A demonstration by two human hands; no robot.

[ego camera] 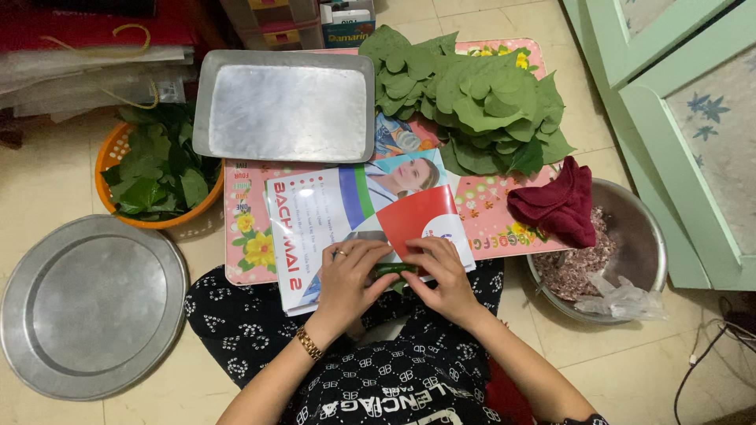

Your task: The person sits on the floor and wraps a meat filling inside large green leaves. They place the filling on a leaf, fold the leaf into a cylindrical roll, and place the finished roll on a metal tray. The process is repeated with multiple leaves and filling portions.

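The rolled green leaf (395, 270) is pinched at each end by the left hand (350, 277) and right hand (442, 275), whose fingers hide most of it.

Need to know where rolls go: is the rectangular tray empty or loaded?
Empty. The rectangular tray shows only bare metal; the leaf roll is between both hands' fingers.
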